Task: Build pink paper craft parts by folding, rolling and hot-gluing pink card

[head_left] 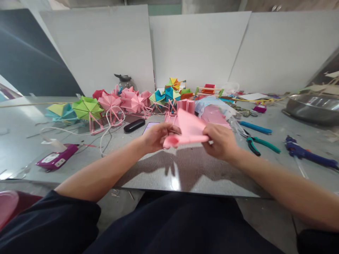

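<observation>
Nearest the camera, dark trousers fill the bottom of the view, and both bare forearms reach forward from them over the grey table point(79, 165). At the centre, the left hand point(155, 137) and the right hand point(221, 141) meet on one pink paper sheet point(189, 130), held just above the tabletop. The left hand is closed on the sheet's rolled or folded lower edge, fingers curled round it; the right hand pinches the opposite end between thumb and fingers. The sheet looks partly folded, with one flap standing up toward twelve o'clock, though the exact creases are hard to read from this angle.

As a judgement, this piece is at an early stage: it has no pleated fan shape yet, unlike the finished paper models point(111, 104) lined up from ten to twelve o'clock in pink, green and blue. A pleated pink piece point(185, 105) stands just beyond the hands.

At two o'clock lie green-handled pliers point(261, 144), and farther right at three o'clock a blue glue gun point(308, 155). A black case point(134, 125) sits at eleven o'clock near the left hand, and a magenta packet point(57, 158) lies at nine o'clock.
</observation>
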Demonstrator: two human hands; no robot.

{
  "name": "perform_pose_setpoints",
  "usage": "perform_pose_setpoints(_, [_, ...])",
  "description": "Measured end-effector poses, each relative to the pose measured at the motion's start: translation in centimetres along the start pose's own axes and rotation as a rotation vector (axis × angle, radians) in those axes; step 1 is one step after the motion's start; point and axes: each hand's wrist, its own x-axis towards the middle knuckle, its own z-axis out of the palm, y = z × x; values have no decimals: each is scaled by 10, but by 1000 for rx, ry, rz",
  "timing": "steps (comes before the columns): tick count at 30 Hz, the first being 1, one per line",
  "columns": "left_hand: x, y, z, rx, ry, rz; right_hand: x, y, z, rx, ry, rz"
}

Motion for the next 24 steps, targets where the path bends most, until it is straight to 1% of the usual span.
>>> perform_pose_setpoints(1, [-3,1,-3,10,-196,-120,1,8,-5,-15,39,82])
perform_pose_setpoints(3, [-4,-6,-6,106,-627,-422,4,22,-14,-37,115,214])
perform_pose_setpoints(4, [-2,-13,-5,175,-767,-541,5,29,-17,-46,154,246])
perform_pose_setpoints(5, [1,-21,-4,199,-767,-548,6,34,-18,-54,196,252])
perform_pose_setpoints(6, [7,-30,-2,173,-643,-424,7,38,-18,-62,239,235])
perform_pose_setpoints(7, [12,-38,-1,135,-427,-197,7,41,-18,-69,284,203])
perform_pose_setpoints(8, [18,-44,0,99,-180,59,8,44,-17,-76,322,163])
perform_pose_setpoints(9, [22,-49,1,73,15,262,8,45,-16,-85,351,123])
perform_pose_setpoints(10, [24,-50,0,51,98,366,8,45,-15,-95,369,89])
perform_pose_setpoints(11, [25,-51,0,8,66,368,8,45,-15,-106,373,65])
perform_pose_setpoints(12, [24,-50,0,-35,-72,264,9,44,-16,-118,367,50])
perform_pose_setpoints(13, [22,-49,0,-43,-295,69,9,43,-17,-128,358,36])
perform_pose_setpoints(14, [20,-48,1,-5,-531,-141,9,41,-18,-135,346,22])
perform_pose_setpoints(15, [19,-49,3,67,-706,-287,9,40,-20,-139,335,5])
perform_pose_setpoints(16, [18,-50,5,148,-739,-294,10,39,-21,-142,328,-16])
perform_pose_setpoints(17, [19,-51,7,215,-603,-150,10,38,-21,-145,324,-36])
perform_pose_setpoints(19, [22,-53,10,287,-67,313,10,38,-22,-151,325,-57])
perform_pose_setpoints(20, [23,-53,11,321,74,438,10,38,-21,-152,328,-56])
perform_pose_setpoints(21, [24,-52,12,294,105,481,10,38,-21,-153,329,-47])
perform_pose_setpoints(22, [23,-51,13,201,39,443,10,38,-21,-155,324,-32])
perform_pose_setpoints(23, [22,-52,15,96,-135,284,9,39,-20,-158,314,-15])
perform_pose_setpoints(24, [22,-53,18,15,-346,79,9,39,-20,-162,296,-3])
